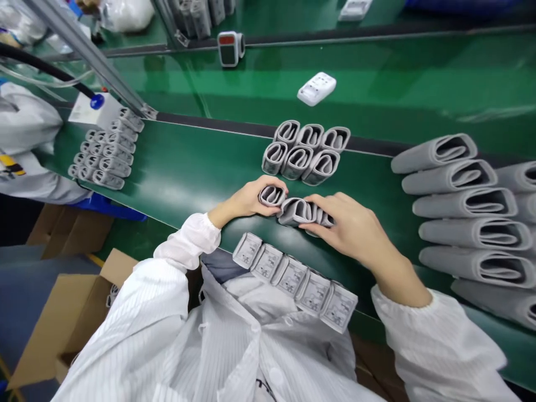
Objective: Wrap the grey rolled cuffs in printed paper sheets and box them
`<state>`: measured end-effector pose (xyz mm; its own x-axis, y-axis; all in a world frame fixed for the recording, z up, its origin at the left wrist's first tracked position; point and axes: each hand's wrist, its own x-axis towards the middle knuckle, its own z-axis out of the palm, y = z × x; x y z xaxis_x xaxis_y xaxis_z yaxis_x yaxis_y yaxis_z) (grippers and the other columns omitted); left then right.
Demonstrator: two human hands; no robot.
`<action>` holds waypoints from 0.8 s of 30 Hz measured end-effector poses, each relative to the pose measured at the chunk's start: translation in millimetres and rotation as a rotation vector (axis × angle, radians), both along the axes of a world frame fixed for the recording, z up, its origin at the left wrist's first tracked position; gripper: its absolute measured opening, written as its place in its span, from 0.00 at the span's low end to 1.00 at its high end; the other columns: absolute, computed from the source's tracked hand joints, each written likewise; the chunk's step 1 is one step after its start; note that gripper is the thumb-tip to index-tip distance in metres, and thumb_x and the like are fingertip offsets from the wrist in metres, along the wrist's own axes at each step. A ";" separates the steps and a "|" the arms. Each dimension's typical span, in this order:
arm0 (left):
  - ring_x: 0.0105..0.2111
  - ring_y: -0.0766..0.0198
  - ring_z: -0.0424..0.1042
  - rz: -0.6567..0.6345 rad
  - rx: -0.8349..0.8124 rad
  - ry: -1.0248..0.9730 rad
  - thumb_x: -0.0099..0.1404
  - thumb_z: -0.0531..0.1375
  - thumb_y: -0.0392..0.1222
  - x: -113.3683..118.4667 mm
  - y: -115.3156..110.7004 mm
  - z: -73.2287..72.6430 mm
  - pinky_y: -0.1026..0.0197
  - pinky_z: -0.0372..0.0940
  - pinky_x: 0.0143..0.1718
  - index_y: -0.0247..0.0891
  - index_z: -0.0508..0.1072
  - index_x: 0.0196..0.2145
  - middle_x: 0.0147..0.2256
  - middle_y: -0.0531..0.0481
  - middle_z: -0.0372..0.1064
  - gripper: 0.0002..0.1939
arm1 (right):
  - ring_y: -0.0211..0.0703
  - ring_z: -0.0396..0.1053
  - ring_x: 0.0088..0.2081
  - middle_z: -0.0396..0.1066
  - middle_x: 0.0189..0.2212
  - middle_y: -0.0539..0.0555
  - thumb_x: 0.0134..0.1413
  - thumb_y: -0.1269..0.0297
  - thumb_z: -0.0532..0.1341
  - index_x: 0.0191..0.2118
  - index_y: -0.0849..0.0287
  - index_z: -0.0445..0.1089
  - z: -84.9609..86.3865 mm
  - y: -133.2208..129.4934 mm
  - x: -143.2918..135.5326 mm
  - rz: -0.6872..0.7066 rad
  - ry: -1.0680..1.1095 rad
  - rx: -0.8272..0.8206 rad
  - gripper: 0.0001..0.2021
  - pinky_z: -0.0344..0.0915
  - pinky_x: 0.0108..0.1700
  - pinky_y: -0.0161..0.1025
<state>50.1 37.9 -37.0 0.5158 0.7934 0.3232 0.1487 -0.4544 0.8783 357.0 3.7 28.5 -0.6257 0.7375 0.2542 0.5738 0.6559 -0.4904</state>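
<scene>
My left hand (262,196) is closed around a rolled grey cuff (272,195), its coiled end facing up. Beside it, my right hand (347,223) pinches a short row of rolled grey cuffs (296,210) between thumb and fingers; its fingers partly hide the right end. Just behind my hands, a block of several rolled cuffs (310,159) stands in two rows on the green table. Nearer my body, a slanting row of grey pieces with printed faces (288,274) lies along the table's front edge.
Larger rolled grey cuffs (464,202) are stacked at right. More small cuffs (111,151) stand left beside a white box (95,110) and a person's white sleeve (29,120). A white plastic casing (317,88) and a wrist monitor (229,50) lie behind. Below left is an open carton (62,318).
</scene>
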 end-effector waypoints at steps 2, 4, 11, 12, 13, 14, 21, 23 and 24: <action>0.53 0.53 0.86 0.025 0.006 -0.095 0.68 0.77 0.56 2.4 -0.7 -2.9 0.49 0.80 0.57 0.48 0.73 0.59 0.53 0.45 0.82 0.28 | 0.60 0.77 0.43 0.85 0.44 0.59 0.79 0.42 0.62 0.64 0.51 0.75 -0.9 -0.3 2.1 -0.010 0.037 -0.015 0.23 0.70 0.41 0.51; 0.49 0.56 0.87 0.101 0.027 -0.245 0.69 0.76 0.59 -2.3 3.2 -5.2 0.51 0.81 0.53 0.47 0.70 0.57 0.51 0.46 0.81 0.29 | 0.61 0.78 0.42 0.84 0.43 0.59 0.78 0.41 0.63 0.63 0.51 0.75 1.7 -0.2 6.1 -0.043 0.064 0.001 0.23 0.72 0.40 0.52; 0.66 0.41 0.80 0.500 0.277 -0.008 0.70 0.71 0.73 -41.5 9.2 10.4 0.32 0.75 0.67 0.46 0.69 0.64 0.63 0.35 0.77 0.39 | 0.68 0.83 0.42 0.84 0.46 0.61 0.73 0.43 0.69 0.67 0.42 0.73 30.6 -8.5 6.9 -0.178 0.186 0.111 0.24 0.78 0.39 0.59; 0.72 0.35 0.74 0.468 0.339 0.119 0.66 0.72 0.77 -40.0 0.4 21.1 0.26 0.70 0.72 0.47 0.69 0.66 0.67 0.33 0.74 0.44 | 0.67 0.83 0.42 0.84 0.46 0.60 0.71 0.43 0.71 0.69 0.41 0.73 35.4 -11.4 1.8 -0.166 0.216 0.116 0.27 0.79 0.40 0.59; 0.76 0.32 0.69 0.421 0.400 0.215 0.63 0.73 0.79 -36.1 -10.9 34.4 0.22 0.66 0.75 0.49 0.68 0.69 0.70 0.32 0.72 0.49 | 0.66 0.83 0.42 0.84 0.45 0.59 0.70 0.42 0.72 0.71 0.41 0.72 40.4 -14.6 -4.3 -0.145 0.242 0.115 0.30 0.80 0.40 0.59; 0.76 0.32 0.69 0.358 0.447 0.286 0.61 0.73 0.80 -30.2 -23.6 49.7 0.22 0.67 0.75 0.52 0.67 0.71 0.71 0.34 0.72 0.51 | 0.65 0.83 0.41 0.83 0.44 0.58 0.69 0.42 0.73 0.73 0.42 0.70 45.7 -17.9 -11.0 -0.120 0.260 0.106 0.33 0.81 0.40 0.58; 0.60 0.54 0.84 -0.002 0.646 0.218 0.79 0.68 0.48 -20.4 -73.9 121.2 0.52 0.85 0.54 0.59 0.67 0.68 0.66 0.44 0.77 0.24 | 0.57 0.81 0.35 0.84 0.40 0.53 0.70 0.51 0.75 0.69 0.36 0.71 76.9 -34.1 -39.7 0.089 0.471 0.087 0.27 0.79 0.32 0.54; 0.56 0.53 0.86 0.133 0.608 0.093 0.77 0.71 0.51 -51.8 -60.5 110.2 0.50 0.85 0.51 0.60 0.65 0.65 0.64 0.45 0.77 0.26 | 0.58 0.81 0.36 0.84 0.40 0.53 0.68 0.52 0.77 0.62 0.36 0.76 73.1 -32.3 -29.8 -0.012 0.481 0.092 0.21 0.79 0.33 0.56; 0.53 0.52 0.86 0.271 0.555 0.046 0.74 0.73 0.52 -74.2 -50.1 101.0 0.49 0.85 0.49 0.61 0.64 0.65 0.63 0.46 0.76 0.29 | 0.60 0.82 0.37 0.84 0.39 0.53 0.68 0.50 0.77 0.60 0.36 0.77 67.7 -30.0 -20.9 -0.108 0.461 0.103 0.19 0.79 0.34 0.58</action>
